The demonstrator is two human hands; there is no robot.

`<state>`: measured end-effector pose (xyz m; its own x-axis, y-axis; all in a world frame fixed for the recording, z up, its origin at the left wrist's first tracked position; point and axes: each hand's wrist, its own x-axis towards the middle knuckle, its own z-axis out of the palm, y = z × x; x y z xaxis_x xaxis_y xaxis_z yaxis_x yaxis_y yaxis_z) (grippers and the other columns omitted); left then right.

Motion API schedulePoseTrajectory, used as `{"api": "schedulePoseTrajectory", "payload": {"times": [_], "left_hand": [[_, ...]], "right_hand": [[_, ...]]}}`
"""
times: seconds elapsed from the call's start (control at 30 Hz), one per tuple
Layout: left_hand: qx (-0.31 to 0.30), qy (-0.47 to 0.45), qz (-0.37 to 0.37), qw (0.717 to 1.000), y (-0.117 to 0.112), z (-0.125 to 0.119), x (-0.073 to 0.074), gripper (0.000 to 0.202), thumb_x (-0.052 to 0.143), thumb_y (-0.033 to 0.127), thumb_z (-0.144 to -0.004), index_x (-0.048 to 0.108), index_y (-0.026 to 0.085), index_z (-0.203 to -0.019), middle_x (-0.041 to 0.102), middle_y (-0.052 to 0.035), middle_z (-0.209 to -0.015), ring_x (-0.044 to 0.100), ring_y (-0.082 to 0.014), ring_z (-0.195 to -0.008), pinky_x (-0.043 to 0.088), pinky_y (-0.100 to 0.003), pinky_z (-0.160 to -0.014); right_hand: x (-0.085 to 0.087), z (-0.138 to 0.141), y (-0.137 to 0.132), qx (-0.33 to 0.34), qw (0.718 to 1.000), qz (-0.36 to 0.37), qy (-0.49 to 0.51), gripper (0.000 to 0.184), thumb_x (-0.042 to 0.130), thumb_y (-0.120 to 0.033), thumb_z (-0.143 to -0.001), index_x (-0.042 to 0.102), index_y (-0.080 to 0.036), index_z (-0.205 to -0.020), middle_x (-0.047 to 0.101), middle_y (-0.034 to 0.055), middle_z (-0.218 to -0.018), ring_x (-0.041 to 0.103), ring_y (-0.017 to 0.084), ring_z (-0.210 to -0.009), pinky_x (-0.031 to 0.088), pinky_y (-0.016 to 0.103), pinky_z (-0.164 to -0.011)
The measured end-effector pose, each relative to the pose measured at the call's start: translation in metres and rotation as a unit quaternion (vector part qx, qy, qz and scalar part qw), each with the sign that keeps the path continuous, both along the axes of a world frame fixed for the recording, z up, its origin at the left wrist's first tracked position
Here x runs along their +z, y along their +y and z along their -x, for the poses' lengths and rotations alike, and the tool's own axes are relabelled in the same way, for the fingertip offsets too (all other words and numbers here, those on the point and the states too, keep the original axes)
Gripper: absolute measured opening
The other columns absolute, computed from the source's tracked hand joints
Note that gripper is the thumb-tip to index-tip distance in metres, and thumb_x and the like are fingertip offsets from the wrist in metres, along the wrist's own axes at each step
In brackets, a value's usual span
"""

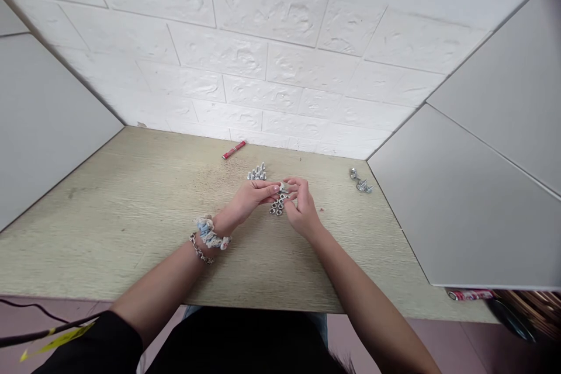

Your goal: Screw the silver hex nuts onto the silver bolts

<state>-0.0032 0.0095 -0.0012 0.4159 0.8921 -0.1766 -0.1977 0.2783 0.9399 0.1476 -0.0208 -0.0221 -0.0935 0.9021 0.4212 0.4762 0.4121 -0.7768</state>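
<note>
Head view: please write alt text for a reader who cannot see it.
A person's left hand and right hand meet around a small metal part, beside nuts on a wood-grained table. Bolts stand beyond the hands; a red tube lies near the white wall.

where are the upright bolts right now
The bolts stand left of centre in the head view, just beyond the left hand, right of the red tube.

A: Upper garment?
B: Black top (236,342), with a black sleeve (100,346) seen on the left.
A: Above the left hand (246,201)?
B: One ruffled scrunchie (211,232), pale blue and cream; just behind it, a silver-toned chain bracelet (198,250) of rounded links.
A: Lower garment?
B: Blue cloth (191,310) visible either side of the top; garment type undetermined from here.
</note>
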Motion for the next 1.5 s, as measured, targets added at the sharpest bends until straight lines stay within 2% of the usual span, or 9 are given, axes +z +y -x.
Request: {"api": "schedulePoseTrajectory", "payload": {"times": [0.13, 0.3, 0.53, 0.77, 0.97, 1.2, 1.27, 1.37, 1.5], "left_hand": [[-0.006, 0.004, 0.002, 1.0, -0.001, 0.0, -0.001, 0.028, 0.072, 0.035, -0.062, 0.07, 0.016, -0.083, 0.066, -0.0034, -0.078, 0.056, -0.009, -0.07, 0.044, -0.024, -0.074], [-0.01, 0.007, -0.002, 1.0, -0.002, -0.001, 0.0, 0.028, 0.071, 0.036, -0.063, 0.07, 0.015, -0.081, 0.066, -0.0039, -0.079, 0.056, -0.0097, -0.072, 0.043, -0.024, -0.073], [0.014, 0.008, -0.006, 1.0, -0.001, -0.001, 0.001, 0.032, 0.072, 0.035, -0.061, 0.069, 0.016, -0.087, 0.065, -0.0041, -0.078, 0.055, -0.0089, -0.067, 0.044, -0.025, -0.072], [0.009, 0.006, 0.007, 1.0, -0.002, -0.001, 0.001, 0.034, 0.074, 0.036, -0.059, 0.069, 0.014, -0.084, 0.066, -0.0052, -0.079, 0.055, -0.0103, -0.07, 0.044, -0.025, -0.073], [0.006, 0.011, -0.001, 1.0, -0.002, -0.001, 0.002, 0.03, 0.072, 0.036, -0.061, 0.07, 0.016, -0.083, 0.066, -0.0039, -0.079, 0.055, -0.01, -0.071, 0.043, -0.026, -0.075], [0.017, 0.039, -0.018, 0.999, -0.002, -0.002, 0.002, 0.03, 0.073, 0.036, -0.06, 0.07, 0.015, -0.082, 0.064, -0.0021, -0.072, 0.053, -0.0094, -0.067, 0.044, -0.027, -0.075], [0.021, 0.039, -0.02, 0.999, -0.002, -0.003, 0.001, 0.032, 0.073, 0.037, -0.059, 0.07, 0.015, -0.083, 0.064, -0.0029, -0.074, 0.053, -0.01, -0.067, 0.044, -0.028, -0.075], [0.016, 0.041, -0.02, 0.999, -0.002, -0.003, 0.0, 0.034, 0.073, 0.038, -0.059, 0.069, 0.015, -0.084, 0.065, -0.0038, -0.076, 0.054, -0.0107, -0.069, 0.044, -0.028, -0.076], [0.012, 0.048, -0.02, 0.999, -0.001, -0.002, -0.001, 0.034, 0.073, 0.039, -0.059, 0.07, 0.016, -0.084, 0.066, -0.0038, -0.078, 0.055, -0.0115, -0.07, 0.045, -0.029, -0.076]], "right_hand": [[0.007, -0.001, 0.002, 0.009, 0.999, -0.012, -0.04, 0.015, 0.044, -0.027, -0.081, 0.046, -0.021, -0.095, 0.051, 0.0071, -0.105, 0.05, 0.018, -0.091, 0.045, 0.034, -0.076], [0.008, 0.0, 0.003, 0.04, 0.998, -0.025, -0.046, 0.012, 0.041, -0.024, -0.083, 0.048, -0.02, -0.092, 0.05, 0.0076, -0.102, 0.048, 0.018, -0.097, 0.044, 0.034, -0.079], [-0.002, 0.002, 0.0, 0.015, 0.998, -0.052, 0.04, 0.043, 0.039, -0.003, -0.062, 0.032, -0.02, -0.1, 0.046, 0.009, -0.113, 0.045, 0.019, -0.103, 0.042, 0.034, -0.078], [0.008, -0.002, 0.002, -0.011, 0.996, -0.041, -0.075, 0.012, 0.043, -0.024, -0.081, 0.047, -0.02, -0.091, 0.049, 0.0092, -0.109, 0.042, 0.022, -0.107, 0.033, 0.042, -0.091], [0.007, 0.0, 0.004, 0.007, 0.993, -0.062, -0.097, 0.01, 0.041, -0.022, -0.083, 0.049, -0.02, -0.089, 0.052, 0.008, -0.103, 0.045, 0.02, -0.102, 0.034, 0.039, -0.091], [0.002, 0.001, -0.001, -0.004, 0.997, -0.07, 0.011, 0.04, 0.039, -0.003, -0.059, 0.035, -0.02, -0.095, 0.047, 0.0084, -0.109, 0.042, 0.02, -0.105, 0.038, 0.038, -0.086], [0.004, -0.001, 0.0, -0.024, 0.998, -0.056, -0.001, 0.034, 0.04, -0.005, -0.063, 0.037, -0.021, -0.093, 0.047, 0.0083, -0.109, 0.041, 0.021, -0.106, 0.035, 0.039, -0.088], [0.007, -0.004, 0.004, -0.027, 0.997, -0.045, -0.054, 0.009, 0.04, -0.016, -0.077, 0.045, -0.02, -0.084, 0.05, 0.0073, -0.102, 0.043, 0.021, -0.103, 0.032, 0.041, -0.09], [0.005, -0.004, 0.008, 0.01, 0.994, -0.038, -0.102, 0.02, 0.035, -0.027, -0.086, 0.05, -0.02, -0.075, 0.053, 0.0063, -0.094, 0.046, 0.019, -0.096, 0.032, 0.039, -0.09]]}}
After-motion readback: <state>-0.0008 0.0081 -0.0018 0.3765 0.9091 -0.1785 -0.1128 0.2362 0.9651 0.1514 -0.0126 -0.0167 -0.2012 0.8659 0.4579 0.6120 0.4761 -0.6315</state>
